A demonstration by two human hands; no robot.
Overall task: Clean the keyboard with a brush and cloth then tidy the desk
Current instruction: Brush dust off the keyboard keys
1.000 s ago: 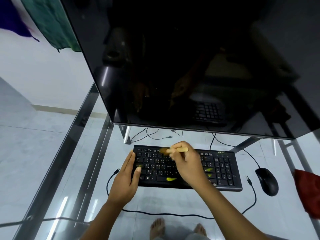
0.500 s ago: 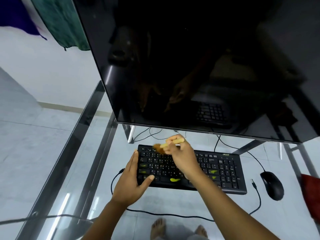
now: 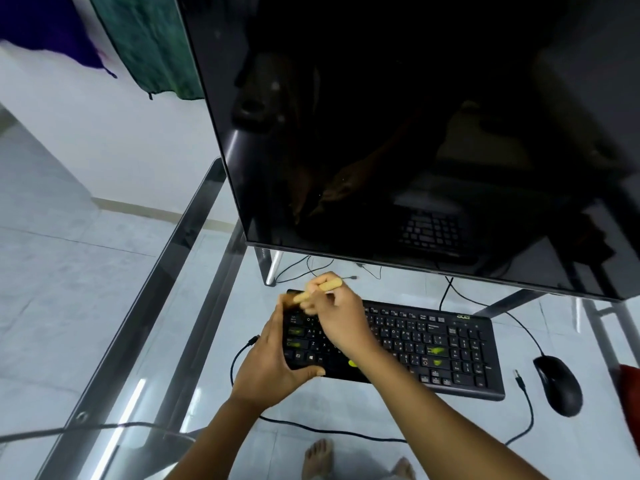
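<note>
A black keyboard (image 3: 433, 344) with a few yellow-green keys lies on the glass desk (image 3: 166, 306) below the monitor. My right hand (image 3: 341, 320) is closed around a small brush with a pale wooden handle (image 3: 320, 289); its bristles sit blurred over the keyboard's far left corner. My left hand (image 3: 270, 362) grips the keyboard's left end, fingers along the side edge and thumb on the front edge. A red cloth (image 3: 630, 396) shows partly at the right edge of the desk.
A large dark monitor (image 3: 415, 133) on metal legs stands just behind the keyboard. A black mouse (image 3: 557, 384) lies to the keyboard's right, with loose cables across the glass. Bare feet and a tiled floor show through the desk.
My right hand has swept the brush leftward along the keyboard's top rows to the far left corner. My left thumb has hooked onto the keyboard's front edge. The view has shifted left.
</note>
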